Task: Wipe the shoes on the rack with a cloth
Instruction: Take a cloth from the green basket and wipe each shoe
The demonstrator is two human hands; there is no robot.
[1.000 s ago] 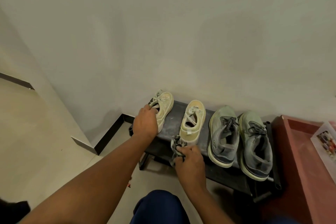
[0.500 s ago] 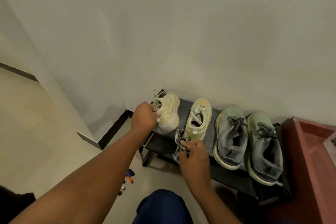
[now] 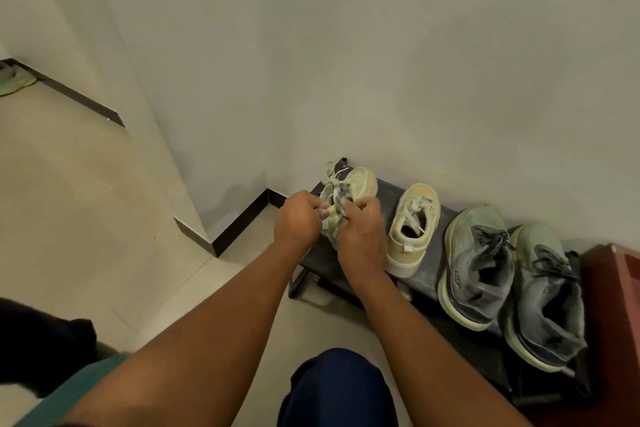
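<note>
The leftmost cream shoe (image 3: 356, 184) is lifted at the left end of the rack (image 3: 388, 194), so it may slip and fall to the floor if the hold loosens while wiping pushes on it. The left hand (image 3: 299, 218) grips its side with curled fingers. The right hand (image 3: 360, 236) pinches the grey cloth (image 3: 341, 199) against the shoe, both arms reaching forward, hands close together.

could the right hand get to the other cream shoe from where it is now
Probably yes. The right hand is at the lifted cream shoe with the cloth, and the other cream shoe sits just beside it on the rack, nothing between them.
</note>
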